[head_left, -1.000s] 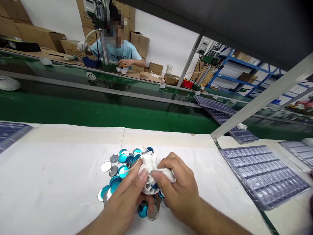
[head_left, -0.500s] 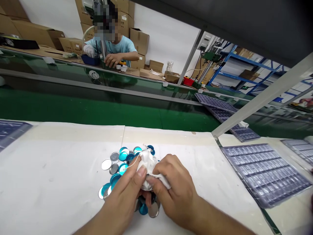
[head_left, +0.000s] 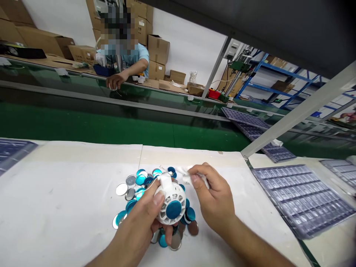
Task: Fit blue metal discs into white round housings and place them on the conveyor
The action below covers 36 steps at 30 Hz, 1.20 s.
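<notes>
My left hand (head_left: pixel 144 213) is closed around a white round fan-like housing (head_left: pixel 171 197) with vent slots and a thin white wire. A shiny blue disc (head_left: pixel 174 210) sits at the centre of its face, which is turned up towards me. To the right of it, my right hand (head_left: pixel 215 196) pinches a crumpled white cloth (head_left: pixel 186 177) between thumb and fingers, apart from the housing. Beneath and behind the hands lies a heap of loose round discs (head_left: pixel 140 180), some blue and some silver; my left hand hides part of it.
Clear plastic compartment trays (head_left: pixel 303 196) lie on the right, with another tray (head_left: pixel 16 152) at the left edge. Beyond the white work surface (head_left: pixel 69 178) runs a green conveyor belt (head_left: pixel 133 128). A slanted metal post (head_left: pixel 294 107) rises at right. Across the belt, a co-worker's hand (head_left: pixel 116 79) reaches out.
My right hand has moved right and up with the cloth, off the housing, whose face and blue disc now show. The co-worker's bare hand has moved left and down over the belt's edge.
</notes>
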{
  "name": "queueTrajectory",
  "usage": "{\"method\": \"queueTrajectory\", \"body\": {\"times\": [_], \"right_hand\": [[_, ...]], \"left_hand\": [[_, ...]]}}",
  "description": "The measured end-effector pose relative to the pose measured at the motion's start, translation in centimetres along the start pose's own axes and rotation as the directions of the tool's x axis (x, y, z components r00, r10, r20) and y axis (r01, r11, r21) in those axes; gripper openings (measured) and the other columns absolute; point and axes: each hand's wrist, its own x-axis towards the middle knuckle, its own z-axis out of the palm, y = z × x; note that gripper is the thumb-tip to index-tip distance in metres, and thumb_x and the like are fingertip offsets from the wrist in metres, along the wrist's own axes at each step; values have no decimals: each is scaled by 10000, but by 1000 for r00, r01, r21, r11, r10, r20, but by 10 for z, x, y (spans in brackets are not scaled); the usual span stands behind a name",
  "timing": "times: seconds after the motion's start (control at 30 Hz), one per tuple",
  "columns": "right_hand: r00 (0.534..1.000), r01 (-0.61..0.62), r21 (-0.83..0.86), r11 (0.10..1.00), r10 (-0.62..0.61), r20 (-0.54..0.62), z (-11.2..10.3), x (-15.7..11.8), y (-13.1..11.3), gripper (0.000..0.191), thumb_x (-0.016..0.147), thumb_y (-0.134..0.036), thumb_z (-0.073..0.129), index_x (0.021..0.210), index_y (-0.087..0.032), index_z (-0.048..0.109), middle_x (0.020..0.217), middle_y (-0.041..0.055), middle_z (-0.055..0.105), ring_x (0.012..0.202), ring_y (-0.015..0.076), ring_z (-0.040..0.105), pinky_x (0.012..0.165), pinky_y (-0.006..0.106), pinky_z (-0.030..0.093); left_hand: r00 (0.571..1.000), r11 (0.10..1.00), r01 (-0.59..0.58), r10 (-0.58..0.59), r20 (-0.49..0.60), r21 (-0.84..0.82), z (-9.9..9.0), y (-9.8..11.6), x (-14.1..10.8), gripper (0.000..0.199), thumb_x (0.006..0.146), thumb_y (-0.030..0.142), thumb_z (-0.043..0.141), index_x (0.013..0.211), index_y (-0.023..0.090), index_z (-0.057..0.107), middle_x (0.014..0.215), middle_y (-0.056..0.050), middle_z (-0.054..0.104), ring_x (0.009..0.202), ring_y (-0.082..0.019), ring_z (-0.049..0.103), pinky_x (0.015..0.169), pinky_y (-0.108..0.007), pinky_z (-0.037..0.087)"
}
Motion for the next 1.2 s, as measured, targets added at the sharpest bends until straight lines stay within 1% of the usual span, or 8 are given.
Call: {"method": "queueTrajectory", "body": {"times": [0.13,0.23,0.3,0.53,0.63,0.73,1.03,1.2], "right_hand": [[887,-398,416,817,228,401,3,-11,-7,222,990,-447,548,1063,-238,556,700,-12,627,525,145,606,460,243,452],[726,-633,519,575,207,656,5,-19,-12,419,943,-528,629,1194,-254,436,659,-33,635,484,141,619,454,228,458],[696,-666,531,524,181,694,7,-22,-13,494,902,-537,689,1201,-253,417,691,-16,652,529,141,638,494,235,481],[760,-611,545,575,232,607,18,-22,-4,563,801,-606,745,1078,-263,394,719,-29,625,459,123,583,464,243,469],[886,-444,395,804,330,325,10,3,17,382,864,-577,611,937,-225,483,668,-26,577,523,135,556,496,252,451],[932,-361,230,904,349,95,-4,30,41,215,911,-408,519,816,-215,520,642,-33,526,582,137,520,567,265,440],[962,-143,-139,980,171,214,9,25,49,233,922,-164,471,1041,-209,667,1034,71,681,962,222,623,859,347,473],[934,-81,-352,933,195,301,15,33,74,214,875,-119,580,1016,-194,722,963,95,673,953,272,617,891,398,458]], "left_hand": [[994,998,58,-54,98,-39,-5,5,1,832,788,598,731,1414,196,360,708,6,677,552,-137,560,600,-262,458],[992,999,16,-12,129,-30,-6,6,0,723,764,590,751,1303,192,479,644,21,639,539,-136,535,560,-259,460],[995,1000,4,-1,104,-26,-4,5,-2,678,749,606,756,1239,193,532,631,12,628,563,-149,541,510,-246,445],[1000,999,-11,12,25,-47,0,-3,0,649,654,628,826,1076,190,602,566,6,626,473,-128,515,418,-196,370],[999,988,34,-39,-30,-150,-5,0,13,536,852,655,607,1011,143,624,463,-16,595,371,-100,433,412,-206,385],[989,963,-41,1,-149,-267,-12,12,26,456,1004,502,421,1052,105,642,663,-108,696,501,-144,570,497,-237,507],[964,942,-165,92,-249,-292,-23,33,41,314,1009,272,456,1230,72,557,1342,-260,636,986,-250,751,742,-278,646],[949,960,-216,163,-271,-179,-28,32,45,268,980,291,496,1189,145,581,1368,-188,645,1098,-282,717,792,-321,637]]}}
